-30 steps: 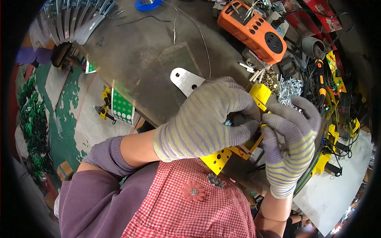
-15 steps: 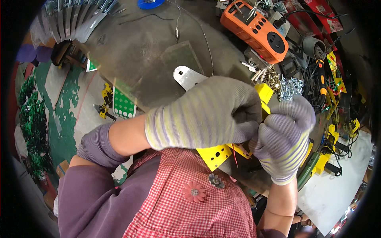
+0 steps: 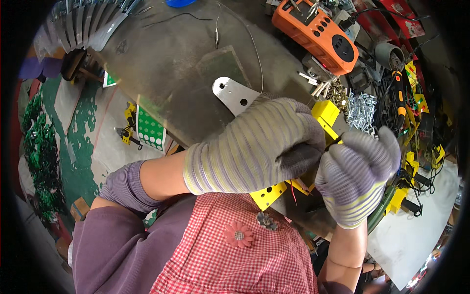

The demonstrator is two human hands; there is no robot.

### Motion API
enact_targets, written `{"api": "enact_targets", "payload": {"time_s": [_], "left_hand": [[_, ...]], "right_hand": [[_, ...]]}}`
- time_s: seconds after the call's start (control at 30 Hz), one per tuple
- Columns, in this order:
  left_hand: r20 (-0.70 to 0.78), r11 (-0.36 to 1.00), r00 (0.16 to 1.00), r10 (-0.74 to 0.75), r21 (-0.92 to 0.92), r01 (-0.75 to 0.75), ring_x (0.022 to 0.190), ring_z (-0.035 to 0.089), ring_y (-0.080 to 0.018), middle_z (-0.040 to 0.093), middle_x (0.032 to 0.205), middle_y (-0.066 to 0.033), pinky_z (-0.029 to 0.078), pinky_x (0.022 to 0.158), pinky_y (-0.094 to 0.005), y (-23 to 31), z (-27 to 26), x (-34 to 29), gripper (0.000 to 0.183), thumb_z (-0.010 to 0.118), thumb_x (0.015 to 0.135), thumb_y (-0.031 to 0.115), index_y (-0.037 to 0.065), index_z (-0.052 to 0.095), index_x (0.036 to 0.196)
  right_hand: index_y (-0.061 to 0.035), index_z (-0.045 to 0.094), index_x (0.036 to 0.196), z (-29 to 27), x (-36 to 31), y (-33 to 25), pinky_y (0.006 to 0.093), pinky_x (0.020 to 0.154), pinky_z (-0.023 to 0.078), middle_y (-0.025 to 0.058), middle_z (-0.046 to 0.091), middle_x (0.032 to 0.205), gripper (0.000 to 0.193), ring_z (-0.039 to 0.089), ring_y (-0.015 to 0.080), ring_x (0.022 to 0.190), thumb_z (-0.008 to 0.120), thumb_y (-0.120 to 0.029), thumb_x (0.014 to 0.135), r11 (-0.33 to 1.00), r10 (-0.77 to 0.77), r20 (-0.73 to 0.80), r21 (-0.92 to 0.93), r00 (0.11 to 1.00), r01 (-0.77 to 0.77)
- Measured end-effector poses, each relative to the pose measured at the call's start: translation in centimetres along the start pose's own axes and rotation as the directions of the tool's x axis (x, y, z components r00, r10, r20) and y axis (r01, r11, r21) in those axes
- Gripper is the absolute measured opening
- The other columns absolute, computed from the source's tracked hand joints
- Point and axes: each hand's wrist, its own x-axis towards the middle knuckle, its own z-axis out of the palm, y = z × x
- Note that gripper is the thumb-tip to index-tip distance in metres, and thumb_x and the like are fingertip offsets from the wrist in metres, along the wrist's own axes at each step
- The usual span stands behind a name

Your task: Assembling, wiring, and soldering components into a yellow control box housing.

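Both my hands wear grey gloves with yellow and purple stripes. My left hand [image 3: 259, 144] is closed over a yellow metal assembly. Its perforated yellow plate [image 3: 268, 196] shows below the glove, with a short red wire [image 3: 293, 192] beside it, and a yellow block [image 3: 325, 115] sticks out above. From under the same hand a silver plate with round holes [image 3: 232, 94] reaches to the upper left; whether it joins the yellow part is hidden. My right hand [image 3: 353, 179] is curled in close by the block, its fingers partly blurred; what they pinch, if anything, is hidden.
An orange meter with a black socket [image 3: 320, 36] lies at the far right. Near it are silver screws [image 3: 361, 110], brass-coloured small parts [image 3: 338, 94] and an orange-black handled tool [image 3: 399, 98]. Yellow assemblies with black cables [image 3: 406, 191] lie at right, thin blades [image 3: 88, 24] at far left.
My right hand has shifted slightly to the right, its fingers moving. The left hand has moved a little right and down, still over the yellow assembly.
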Motion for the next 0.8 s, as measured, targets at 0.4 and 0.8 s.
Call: {"api": "enact_targets", "payload": {"time_s": [0.4, 0.8], "left_hand": [[0.06, 0.999, 0.997, -0.04, 0.032, 0.038, 0.081, 0.063, -0.0251, 0.065, 0.085, -0.0087, 0.05, 0.072, -0.0354, 0.5, -1.8, 0.4, 0.018, 0.074, 0.076, 0.018, 0.006, 0.071, 0.09], [0.298, 0.967, 0.951, 0.086, 0.204, -0.151, 0.084, 0.059, -0.028, 0.059, 0.087, -0.0058, 0.045, 0.077, -0.0403, -0.2, -4.7, -1.5, 0.012, 0.071, 0.08, 0.025, 0.017, 0.072, 0.088]], "right_hand": [[-0.0159, 0.062, 0.078, 1.6, 0.4, 0.6, 0.0467, 0.078, 0.046, -0.0002, 0.057, 0.075, 0.03, 0.06, 0.0274, 0.084, 0.074, -0.017, 0.05, 0.988, 0.019, -0.173, 0.156, 0.985, 0.009], [-0.0145, 0.062, 0.073, 1.5, 0.0, -0.1, 0.0435, 0.079, 0.044, 0.0011, 0.057, 0.073, 0.024, 0.058, 0.0278, 0.083, 0.074, -0.015, 0.052, 0.961, 0.125, -0.135, 0.263, 0.983, -0.086]]}}
